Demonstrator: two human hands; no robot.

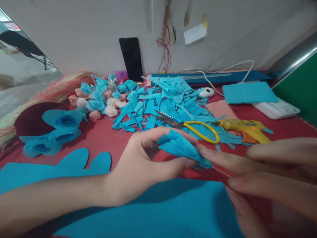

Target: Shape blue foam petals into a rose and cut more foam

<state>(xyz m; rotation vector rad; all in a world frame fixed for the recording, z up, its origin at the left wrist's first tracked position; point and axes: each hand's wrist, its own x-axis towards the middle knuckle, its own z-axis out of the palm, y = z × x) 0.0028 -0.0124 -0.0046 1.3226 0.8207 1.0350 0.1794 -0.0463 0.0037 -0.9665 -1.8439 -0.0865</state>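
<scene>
A partly formed blue crepe-paper flower (pixel 179 145) is pinched between the thumb and fingers of my left hand (pixel 145 165). It lies tilted, with its narrow gathered end towards the right. My right hand (pixel 267 168) is at that end, its index fingertip close to or touching the paper. A thin white strand (pixel 221 172), perhaps thread or fine wire, runs from the flower's base to the closed fingers of my right hand. Below both hands lies a large blue paper sheet (pixel 138 218). Two rounded blue petals (pixel 100 162) lie left of my left wrist.
Yellow-handled scissors (pixel 200 130) rest on blue paper scraps (pixel 158 102), with a yellow glue gun (pixel 241 127) to their right. Finished paper flowers (pixel 99 96) are heaped at back left; larger blue ones (pixel 63 122) stand nearer. A black phone (pixel 132 59) leans on the wall.
</scene>
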